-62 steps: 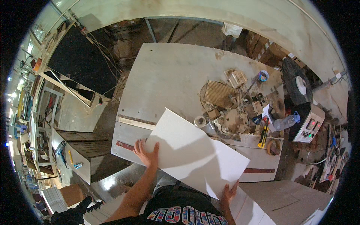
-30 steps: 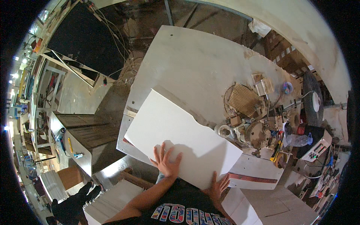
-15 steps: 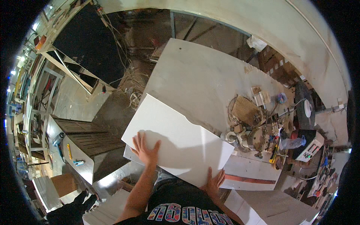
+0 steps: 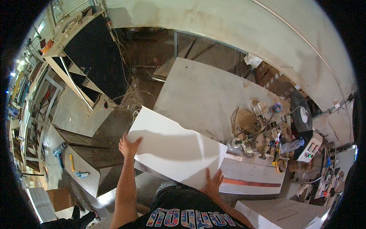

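A white flat panel (image 4: 173,147) with a shallow notch in its far edge lies slanted over the near edge of the worktable, partly in shadow. At the panel's left corner, my left hand (image 4: 129,146) holds the edge, thumb on the top face and fingers along the side. My right hand (image 4: 213,184) holds the near right corner, its thumb and fingers partly spread on the edge. What the fingertips do underneath is hidden.
Right of the panel stands a dusty machine head (image 4: 261,143) on the worktable (image 4: 202,95), beside a yellow cutter (image 4: 276,152), a plastic bottle (image 4: 292,145) and a control box (image 4: 309,147). A side table (image 4: 84,183) at left bears a heat gun (image 4: 59,149). White boards (image 4: 282,210) lie lower right.
My left hand has moved from the panel's top face out to its left edge. The panel has shifted slightly left, and my right hand stays at its near right corner. The view has tilted.
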The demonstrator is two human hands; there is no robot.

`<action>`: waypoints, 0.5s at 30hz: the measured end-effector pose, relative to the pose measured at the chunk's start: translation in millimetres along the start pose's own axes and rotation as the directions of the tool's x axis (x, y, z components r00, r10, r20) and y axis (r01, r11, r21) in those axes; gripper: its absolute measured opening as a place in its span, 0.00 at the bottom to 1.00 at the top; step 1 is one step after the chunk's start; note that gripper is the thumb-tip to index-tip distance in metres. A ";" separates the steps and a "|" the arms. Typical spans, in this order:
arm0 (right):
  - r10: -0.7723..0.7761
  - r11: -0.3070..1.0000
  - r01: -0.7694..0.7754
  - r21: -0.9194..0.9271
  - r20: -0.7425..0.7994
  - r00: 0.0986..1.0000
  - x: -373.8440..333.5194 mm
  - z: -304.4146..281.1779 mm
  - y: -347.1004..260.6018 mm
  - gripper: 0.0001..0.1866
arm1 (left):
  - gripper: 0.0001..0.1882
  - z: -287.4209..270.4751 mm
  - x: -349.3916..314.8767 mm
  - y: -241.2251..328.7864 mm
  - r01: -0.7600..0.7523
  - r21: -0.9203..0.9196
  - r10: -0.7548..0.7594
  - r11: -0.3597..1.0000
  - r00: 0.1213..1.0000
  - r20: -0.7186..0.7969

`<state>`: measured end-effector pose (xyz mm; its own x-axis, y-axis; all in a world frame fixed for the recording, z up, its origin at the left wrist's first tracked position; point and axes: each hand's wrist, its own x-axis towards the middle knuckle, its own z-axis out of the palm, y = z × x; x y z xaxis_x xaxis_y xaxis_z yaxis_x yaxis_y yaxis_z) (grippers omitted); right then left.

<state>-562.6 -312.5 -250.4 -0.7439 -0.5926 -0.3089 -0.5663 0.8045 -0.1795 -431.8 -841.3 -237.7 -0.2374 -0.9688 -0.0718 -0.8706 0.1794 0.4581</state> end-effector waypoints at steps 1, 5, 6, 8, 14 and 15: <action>-0.005 0.999 0.006 0.032 -0.019 1.000 1.0 -6.6 -4.0 0.81 | 0.63 -2.1 2.4 -5.7 0.041 0.025 -0.041 0.999 0.999 0.010; 0.008 0.992 0.000 0.124 -0.066 0.998 10.5 -37.0 -12.0 0.71 | 0.58 -14.6 2.7 -26.7 0.266 0.024 -0.266 0.964 0.950 0.165; -0.005 0.986 0.029 0.166 -0.147 0.989 16.3 -43.0 -10.8 0.68 | 0.53 -16.8 -3.9 -32.4 0.299 -0.050 -0.289 0.953 0.944 0.157; 0.034 0.853 0.093 0.514 -0.232 0.972 40.5 -50.7 -7.4 0.62 | 0.51 -21.5 -13.9 -44.6 0.381 -0.113 -0.365 0.918 0.921 0.139; 0.361 -0.034 -0.001 0.999 0.013 0.932 113.6 -59.3 1.9 0.36 | 0.60 -19.2 -28.8 -83.2 0.430 -0.449 -0.461 0.783 0.886 0.045; 0.361 -0.189 0.029 0.982 0.042 0.932 115.4 -62.4 4.5 0.36 | 0.57 -21.1 -30.5 -87.3 0.398 -0.550 -0.434 0.734 0.898 0.070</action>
<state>-673.1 -379.8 -228.5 -0.8825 -0.2603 -0.3917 0.4338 -0.1288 -0.8918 -339.5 -831.0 -256.8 0.1349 -0.9359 -0.3254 -0.4966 -0.3481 0.7951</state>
